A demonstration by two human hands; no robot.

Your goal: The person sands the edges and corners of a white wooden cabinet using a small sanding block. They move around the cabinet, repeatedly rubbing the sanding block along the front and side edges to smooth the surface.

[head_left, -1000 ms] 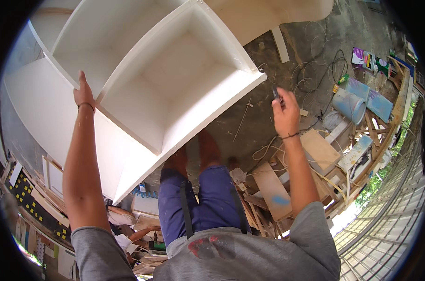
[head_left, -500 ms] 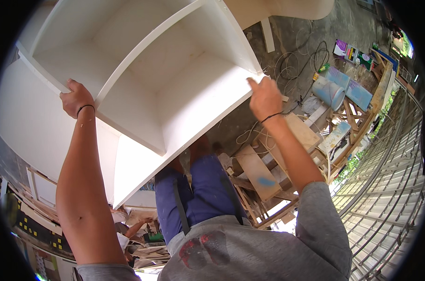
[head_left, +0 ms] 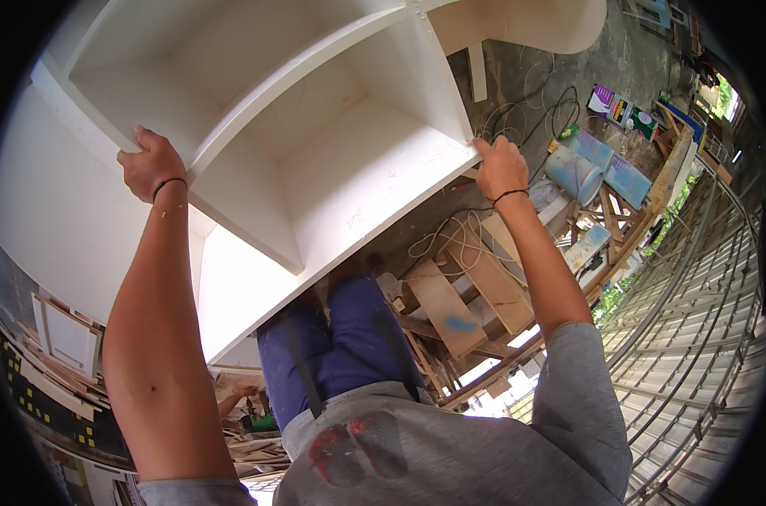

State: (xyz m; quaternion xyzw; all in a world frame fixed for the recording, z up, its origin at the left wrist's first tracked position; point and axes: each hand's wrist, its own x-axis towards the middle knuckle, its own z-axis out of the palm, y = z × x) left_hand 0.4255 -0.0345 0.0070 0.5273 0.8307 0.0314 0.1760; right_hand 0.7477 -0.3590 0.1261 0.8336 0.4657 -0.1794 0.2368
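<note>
Grey concrete floor (head_left: 560,59) w/ loose cables (head_left: 518,118) strewn about. Scrap wooden planks (head_left: 463,295) piled centre. Metal railing (head_left: 695,312) curves along right side, greenery beyond. Bright daylight, open-air workshop.

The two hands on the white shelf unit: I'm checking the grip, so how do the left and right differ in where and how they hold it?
The left hand grips the shelf unit at its left side edge, fingers curled over the rim, while the right hand holds the right front corner. The left sits beside a broad white side panel; the right hangs over the floor with cables. Both wear a thin dark wristband and are closed on the unit.
</note>
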